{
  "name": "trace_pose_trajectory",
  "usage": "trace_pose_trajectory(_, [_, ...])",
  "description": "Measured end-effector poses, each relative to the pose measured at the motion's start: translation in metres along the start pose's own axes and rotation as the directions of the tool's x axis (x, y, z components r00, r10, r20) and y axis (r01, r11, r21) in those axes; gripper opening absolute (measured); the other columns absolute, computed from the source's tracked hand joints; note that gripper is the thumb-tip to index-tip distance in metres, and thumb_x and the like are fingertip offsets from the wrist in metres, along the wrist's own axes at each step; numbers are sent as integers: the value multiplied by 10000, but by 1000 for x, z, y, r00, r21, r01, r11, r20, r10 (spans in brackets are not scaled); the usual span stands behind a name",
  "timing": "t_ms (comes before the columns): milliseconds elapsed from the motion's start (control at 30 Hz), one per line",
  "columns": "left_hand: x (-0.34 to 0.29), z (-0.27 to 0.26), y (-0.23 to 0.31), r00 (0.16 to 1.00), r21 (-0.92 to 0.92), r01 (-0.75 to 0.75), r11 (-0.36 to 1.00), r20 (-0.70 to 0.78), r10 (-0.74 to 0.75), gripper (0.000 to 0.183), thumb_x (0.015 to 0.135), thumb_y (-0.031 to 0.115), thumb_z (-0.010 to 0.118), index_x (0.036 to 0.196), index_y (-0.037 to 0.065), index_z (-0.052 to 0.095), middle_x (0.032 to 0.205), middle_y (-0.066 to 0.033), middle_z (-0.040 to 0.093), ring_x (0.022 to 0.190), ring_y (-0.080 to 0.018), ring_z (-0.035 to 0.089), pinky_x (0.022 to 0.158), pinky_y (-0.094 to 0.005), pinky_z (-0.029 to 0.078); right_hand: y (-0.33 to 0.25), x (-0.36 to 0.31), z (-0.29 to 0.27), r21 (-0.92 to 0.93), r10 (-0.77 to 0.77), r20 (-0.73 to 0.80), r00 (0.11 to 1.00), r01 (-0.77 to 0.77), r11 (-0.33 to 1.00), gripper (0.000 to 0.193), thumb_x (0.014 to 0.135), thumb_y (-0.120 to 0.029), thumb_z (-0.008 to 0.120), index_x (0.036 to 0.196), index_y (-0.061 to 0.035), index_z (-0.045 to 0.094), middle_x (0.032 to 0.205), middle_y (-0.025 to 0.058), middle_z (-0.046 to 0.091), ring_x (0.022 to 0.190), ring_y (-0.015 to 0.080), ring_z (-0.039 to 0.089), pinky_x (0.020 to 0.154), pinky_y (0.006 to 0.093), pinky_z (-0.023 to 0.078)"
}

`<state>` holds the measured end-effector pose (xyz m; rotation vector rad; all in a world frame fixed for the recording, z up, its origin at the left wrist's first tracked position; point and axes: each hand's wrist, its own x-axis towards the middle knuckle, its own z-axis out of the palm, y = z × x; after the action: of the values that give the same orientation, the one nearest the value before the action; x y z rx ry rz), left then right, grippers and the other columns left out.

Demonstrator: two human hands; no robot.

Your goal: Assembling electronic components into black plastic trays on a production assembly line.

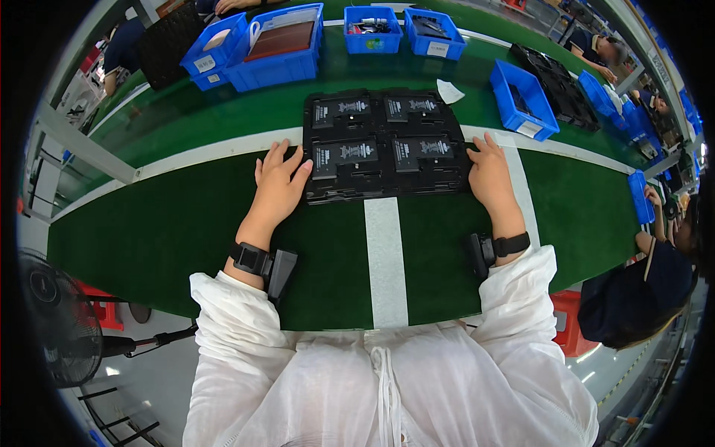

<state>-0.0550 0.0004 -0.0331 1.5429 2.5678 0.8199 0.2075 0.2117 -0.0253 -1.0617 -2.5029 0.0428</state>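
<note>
1. Holding the left hand (277, 182) half open at the black tray's (372, 182) left side, the right hand (489, 175) likewise opposite (gripping or only touching: not being able to tell).
2. Preferably guiding both sides evenly, not shaking the four flat packs (346, 153).
3. Finding the tray across the pale band (194, 155), well apart from the bench's (439, 246) near edge.
4. Running longest from left to right, along that edge; showing no clear front.

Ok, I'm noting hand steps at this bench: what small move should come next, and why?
Perhaps bring the left hand and right hand gently inward to steady the black tray: they are at its opposite side edges, and it carries four flat dark packs.
</note>
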Motion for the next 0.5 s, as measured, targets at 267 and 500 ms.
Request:
trace_pose_trajectory(267, [5, 9, -6, 999, 42, 10, 999, -51, -8, 387, 885, 249, 354, 1166, -1, 444, 1293, -149, 335, 1235, -281, 250, 1007, -417, 158, 7, 4, 16, 168, -82, -64, 995, 92, 981, 298, 682, 31, 454, 928, -14, 617, 1140, 160, 490, 1169, 313, 351, 965, 471, 260])
trace_pose_trajectory(500, [4, 11, -6, 996, -58, -28, 998, -89, 23, 364, 869, 206, 375, 1149, -17, 445, 1233, -153, 405, 1209, -275, 299, 999, -439, 160, -2, 1, 5, 40, -58, -8, 998, 59, 997, 303, 692, 30, 441, 937, -13, 613, 1137, 153, 495, 1173, 301, 351, 964, 454, 272])
